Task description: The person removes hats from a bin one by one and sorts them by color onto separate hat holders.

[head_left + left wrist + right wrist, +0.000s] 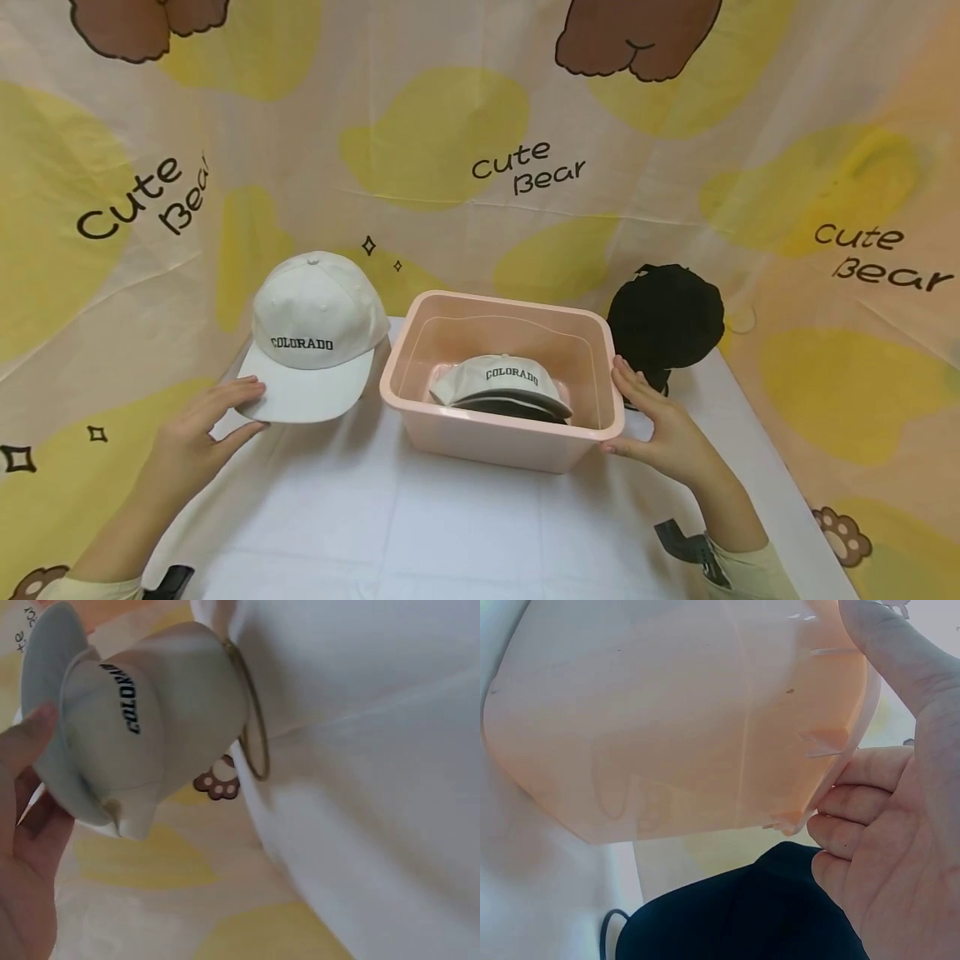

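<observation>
My left hand [198, 429] pinches the brim of a white baseball cap [318, 312] between thumb and fingers. This cap reads COLORADO and sits crown up, left of a pink plastic bin [487, 442]. In the left wrist view the cap [157, 697] shows its lettering and side. My right hand [667, 425] holds the bin's right end at the rim, thumb toward the front and fingers farther back. Inside the bin lies another white COLORADO cap [495, 371] with a dark brim. A black cap [663, 317] stands behind the right hand.
A white cloth [450, 525] covers the table under the bin. Behind and at both sides hangs a patterned curtain [420, 167] with "Cute Bear" lettering. Dark straps [682, 542] are at both wrists.
</observation>
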Motion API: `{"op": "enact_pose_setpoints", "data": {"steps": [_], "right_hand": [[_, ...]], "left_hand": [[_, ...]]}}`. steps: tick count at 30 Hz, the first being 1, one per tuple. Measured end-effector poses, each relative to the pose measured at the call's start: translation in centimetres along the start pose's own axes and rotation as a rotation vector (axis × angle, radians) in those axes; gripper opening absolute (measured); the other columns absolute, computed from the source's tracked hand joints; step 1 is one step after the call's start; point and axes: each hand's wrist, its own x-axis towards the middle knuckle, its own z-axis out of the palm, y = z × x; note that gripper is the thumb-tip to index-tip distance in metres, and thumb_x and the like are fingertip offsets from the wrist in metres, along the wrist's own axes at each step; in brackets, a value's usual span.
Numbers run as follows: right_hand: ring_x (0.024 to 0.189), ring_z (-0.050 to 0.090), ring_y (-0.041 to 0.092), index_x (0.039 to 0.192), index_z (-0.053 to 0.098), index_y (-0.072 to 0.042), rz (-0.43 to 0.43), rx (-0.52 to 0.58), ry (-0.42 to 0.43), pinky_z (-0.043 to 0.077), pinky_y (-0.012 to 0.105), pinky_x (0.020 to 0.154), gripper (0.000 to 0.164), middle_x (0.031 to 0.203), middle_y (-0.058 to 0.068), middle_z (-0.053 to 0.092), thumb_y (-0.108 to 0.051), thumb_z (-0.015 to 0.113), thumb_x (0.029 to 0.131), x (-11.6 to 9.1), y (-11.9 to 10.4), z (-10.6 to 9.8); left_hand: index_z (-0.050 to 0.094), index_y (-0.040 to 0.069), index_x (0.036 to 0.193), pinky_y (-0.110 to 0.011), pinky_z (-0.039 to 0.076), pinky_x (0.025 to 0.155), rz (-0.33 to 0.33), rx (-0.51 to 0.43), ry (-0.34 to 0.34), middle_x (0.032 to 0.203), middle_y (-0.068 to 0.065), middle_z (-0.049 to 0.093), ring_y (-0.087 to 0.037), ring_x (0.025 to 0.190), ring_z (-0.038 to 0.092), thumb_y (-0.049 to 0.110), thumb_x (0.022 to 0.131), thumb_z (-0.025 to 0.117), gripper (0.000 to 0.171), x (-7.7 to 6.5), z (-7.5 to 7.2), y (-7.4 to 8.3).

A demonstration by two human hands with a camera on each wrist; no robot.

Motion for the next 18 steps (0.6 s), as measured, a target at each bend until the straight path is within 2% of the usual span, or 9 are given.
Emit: {"op": "enact_pose_setpoints", "data": {"steps": [4, 7, 8, 9, 11, 15, 16, 18], "right_hand": [[0.150, 0.029, 0.049, 0.159, 0.040, -0.016, 0.000, 0.006, -0.001, 0.018, 0.022, 0.124, 0.108, 0.167, 0.013, 0.030, -0.022, 0.097, 0.067, 0.0, 0.2, 0.0], [0.149, 0.029, 0.049, 0.159, 0.040, -0.016, -0.005, 0.011, 0.001, 0.015, 0.013, 0.119, 0.108, 0.167, 0.011, 0.030, -0.022, 0.097, 0.067, 0.0, 0.3, 0.1], [0.149, 0.029, 0.049, 0.159, 0.040, -0.016, -0.006, 0.011, 0.001, 0.015, 0.013, 0.120, 0.108, 0.167, 0.009, 0.029, -0.022, 0.097, 0.067, 0.0, 0.3, 0.1], [0.150, 0.029, 0.049, 0.158, 0.040, -0.016, -0.006, 0.011, 0.001, 0.017, 0.018, 0.123, 0.108, 0.168, 0.008, 0.029, -0.023, 0.097, 0.067, -0.1, 0.3, 0.1], [0.149, 0.029, 0.049, 0.158, 0.040, -0.016, -0.008, 0.011, 0.002, 0.017, 0.018, 0.123, 0.108, 0.167, 0.009, 0.029, -0.023, 0.097, 0.067, -0.1, 0.3, 0.1], [0.150, 0.029, 0.048, 0.158, 0.040, -0.015, -0.015, 0.013, 0.002, 0.015, 0.013, 0.122, 0.109, 0.167, 0.011, 0.029, -0.022, 0.097, 0.066, 0.0, 0.2, 0.1], [0.150, 0.029, 0.048, 0.158, 0.040, -0.015, -0.017, 0.015, 0.002, 0.013, 0.008, 0.118, 0.109, 0.167, 0.012, 0.030, -0.022, 0.097, 0.066, 0.0, 0.3, 0.1], [0.150, 0.029, 0.048, 0.159, 0.040, -0.016, -0.017, 0.014, 0.003, 0.013, 0.007, 0.117, 0.109, 0.167, 0.012, 0.030, -0.022, 0.097, 0.066, 0.0, 0.3, 0.1]], "left_hand": [[0.072, -0.002, 0.118, -0.010, 0.039, 0.111, -0.054, -0.017, -0.086, 0.118, -0.017, 0.072, 0.004, 0.129, 0.055, 0.062, 0.085, 0.072, 0.072, 0.8, -0.7, 0.1], [0.070, 0.001, 0.126, -0.006, 0.037, 0.109, -0.103, -0.031, -0.146, 0.124, -0.010, 0.071, 0.009, 0.129, 0.051, 0.039, 0.069, 0.094, 0.072, 1.8, -1.2, 0.9], [0.069, 0.002, 0.127, -0.005, 0.036, 0.109, -0.125, -0.033, -0.163, 0.126, -0.007, 0.070, 0.010, 0.129, 0.050, 0.029, 0.064, 0.097, 0.074, 2.2, -1.3, 1.3], [0.069, 0.003, 0.128, -0.004, 0.035, 0.108, -0.145, -0.032, -0.172, 0.128, -0.005, 0.069, 0.011, 0.129, 0.050, 0.018, 0.060, 0.099, 0.077, 2.6, -1.4, 1.7], [0.068, 0.006, 0.131, -0.003, 0.035, 0.106, -0.195, -0.034, -0.185, 0.129, -0.003, 0.069, 0.012, 0.126, 0.050, 0.002, 0.053, 0.098, 0.083, 3.5, -1.3, 2.6], [0.067, 0.007, 0.133, -0.004, 0.039, 0.106, -0.273, -0.101, -0.185, 0.130, -0.007, 0.068, 0.010, 0.123, 0.055, -0.007, 0.058, 0.095, 0.081, 5.0, -0.9, 3.9], [0.066, 0.006, 0.133, -0.006, 0.041, 0.106, -0.281, -0.128, -0.184, 0.131, -0.008, 0.067, 0.008, 0.122, 0.056, -0.008, 0.059, 0.094, 0.081, 5.4, -0.7, 4.1], [0.065, 0.002, 0.133, -0.009, 0.043, 0.107, -0.283, -0.180, -0.178, 0.132, -0.009, 0.067, 0.004, 0.123, 0.058, -0.012, 0.059, 0.093, 0.080, 6.1, -0.3, 4.4]]}}
